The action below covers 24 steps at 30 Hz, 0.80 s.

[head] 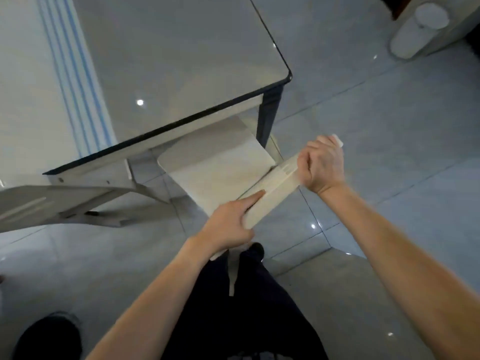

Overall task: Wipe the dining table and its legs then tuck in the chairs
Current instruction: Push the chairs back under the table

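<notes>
While a person looks straight down, both hands hold the top rail (272,183) of a pale wooden chair (220,167). The left hand (228,219) grasps the near end of the rail, its forefinger lying straight along the top and the other fingers curled underneath. The right hand (322,165) is clenched round the far end. Something small and white shows at its fingertips, too blurred to identify.

The chair faces a glass-topped table (181,61), and the front of its seat lies under the table's dark near edge, while the rest of the seat sticks out. The table's rounded corner is up and to the right of the seat, with a dark table leg (268,115) below it, just beside the seat's right edge.

A striped runner (72,74) crosses the tabletop at the left. A second chair (65,198) stands to the left, close against the table edge. Glossy grey floor tiles (389,152) spread out openly to the right, and a white bin (420,29) stands well apart at the upper right.
</notes>
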Available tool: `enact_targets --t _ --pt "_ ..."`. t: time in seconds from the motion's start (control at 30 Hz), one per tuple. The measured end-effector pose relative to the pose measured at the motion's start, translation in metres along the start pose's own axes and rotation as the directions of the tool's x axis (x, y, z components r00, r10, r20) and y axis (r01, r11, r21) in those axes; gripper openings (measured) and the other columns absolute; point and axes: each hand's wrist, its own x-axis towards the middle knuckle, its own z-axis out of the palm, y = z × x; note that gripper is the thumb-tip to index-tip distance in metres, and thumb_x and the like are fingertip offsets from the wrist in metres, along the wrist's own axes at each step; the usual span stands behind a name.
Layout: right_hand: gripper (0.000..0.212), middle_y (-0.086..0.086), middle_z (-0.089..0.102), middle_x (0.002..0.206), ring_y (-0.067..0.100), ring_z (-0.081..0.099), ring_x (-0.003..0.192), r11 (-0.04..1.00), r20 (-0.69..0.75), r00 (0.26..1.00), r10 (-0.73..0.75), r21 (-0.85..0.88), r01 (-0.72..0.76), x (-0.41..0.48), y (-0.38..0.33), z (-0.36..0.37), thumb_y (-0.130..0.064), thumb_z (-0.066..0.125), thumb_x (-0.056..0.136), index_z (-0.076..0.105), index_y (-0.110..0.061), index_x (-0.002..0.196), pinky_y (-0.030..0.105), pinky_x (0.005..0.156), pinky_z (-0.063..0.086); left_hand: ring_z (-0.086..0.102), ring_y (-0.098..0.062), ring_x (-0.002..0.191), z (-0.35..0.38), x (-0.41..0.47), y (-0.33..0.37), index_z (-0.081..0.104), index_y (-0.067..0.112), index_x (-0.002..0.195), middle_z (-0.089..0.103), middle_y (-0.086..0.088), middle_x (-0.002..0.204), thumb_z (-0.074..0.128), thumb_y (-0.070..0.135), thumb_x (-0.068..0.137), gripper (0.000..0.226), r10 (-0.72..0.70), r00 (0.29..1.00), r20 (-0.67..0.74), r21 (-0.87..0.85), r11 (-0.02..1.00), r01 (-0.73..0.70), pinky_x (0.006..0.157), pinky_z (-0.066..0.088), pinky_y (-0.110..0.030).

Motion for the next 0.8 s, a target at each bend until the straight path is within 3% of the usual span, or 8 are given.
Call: enact_targets --t 0.17,0.3,0.4,0.5,0.57,0.63,0.7,0.8 --pt "0.03 0.01 0.051 0.053 0.03 0.045 0.059 0.997 0.04 0.997 0.068 -0.036 -0.067 -0.011 -0.045 0.01 -0.016 0.046 0.077 0.052 -0.007 0.049 0.037 0.067 0.033 0.058 -0.011 0.112 -0.018 -0.024 -0.038 0.025 0.054 0.14 0.056 0.017 0.133 0.06 0.014 0.064 0.092 -0.038 0.999 0.011 0.027 0.999 0.037 0.082 0.046 -0.02" --pt "0.029 0.01 0.051 0.053 0.03 0.045 0.06 0.989 0.068 0.991 0.118 -0.1 -0.111 -0.027 -0.077 0.009 -0.014 0.048 0.077 0.051 -0.008 0.049 0.038 0.068 0.032 0.055 -0.004 0.115 -0.024 -0.046 -0.053 0.032 0.054 0.137 0.053 0.021 0.136 0.057 0.014 0.071 0.082 -0.054 0.999 -0.006 -0.038 0.998 0.053 0.084 0.045 -0.014" --pt "0.03 0.009 0.055 0.055 0.03 0.046 0.062 0.985 0.106 0.986 0.13 -0.126 -0.117 -0.044 -0.089 0.007 -0.015 0.047 0.08 0.054 -0.008 0.051 0.037 0.071 0.032 0.059 -0.012 0.109 -0.017 -0.062 -0.056 0.031 0.058 0.136 0.056 0.016 0.134 0.049 0.017 0.067 0.082 -0.094 0.996 -0.005 -0.01 0.996 0.094 0.079 0.047 -0.02" --pt "0.033 0.01 0.056 0.054 0.03 0.047 0.061 0.989 0.094 0.989 0.113 -0.108 -0.103 -0.044 -0.081 0.005 -0.016 0.044 0.081 0.056 -0.007 0.052 0.036 0.07 0.031 0.058 -0.016 0.115 -0.004 -0.07 -0.05 0.031 0.059 0.135 0.053 0.019 0.136 0.054 0.017 0.075 0.076 -0.159 0.98 -0.118 0.056 0.984 0.166 0.083 0.048 -0.025" --pt "0.035 0.01 0.057 0.054 0.03 0.048 0.06 0.991 0.109 0.991 0.078 -0.12 -0.064 -0.04 -0.079 0.003 -0.018 0.042 0.082 0.056 -0.008 0.052 0.037 0.069 0.029 0.054 -0.008 0.119 -0.004 -0.075 -0.045 0.04 0.051 0.134 0.053 0.023 0.134 0.06 0.029 0.08 0.061 -0.15 0.966 -0.212 0.052 0.985 0.165 0.091 0.045 -0.023" --pt "0.038 0.009 0.058 0.054 0.03 0.048 0.059 0.993 0.175 0.984 0.02 -0.119 0.001 -0.04 -0.077 0.001 -0.021 0.041 0.085 0.057 -0.009 0.053 0.036 0.067 0.028 0.056 -0.006 0.115 -0.004 -0.083 -0.042 0.051 0.04 0.129 0.059 0.02 0.127 0.054 0.046 0.087 0.042 -0.19 0.948 -0.254 0.004 0.98 0.197 0.092 0.044 -0.025" --pt "0.042 0.006 0.058 0.055 0.029 0.049 0.057 0.986 0.22 0.969 -0.115 -0.091 0.138 -0.037 -0.065 0.0 -0.027 0.04 0.088 0.059 -0.011 0.055 0.035 0.062 0.029 0.062 -0.017 0.102 0.005 -0.087 -0.042 0.06 0.029 0.115 0.067 0.007 0.111 0.035 0.048 0.096 0.037 -0.287 0.898 -0.332 0.004 0.952 0.306 0.083 0.048 -0.032" --pt "0.051 0.006 0.06 0.057 0.029 0.053 0.057 0.939 0.304 0.898 -0.318 -0.031 0.343 -0.021 -0.035 -0.004 -0.038 0.034 0.091 0.061 -0.012 0.057 0.027 0.051 0.028 0.064 -0.031 0.067 0.027 -0.083 -0.042 0.063 0.017 0.078 0.067 -0.005 0.072 0.022 0.041 0.097 0.052 -0.322 0.758 -0.567 0.142 0.869 0.475 0.056 0.051 -0.036"
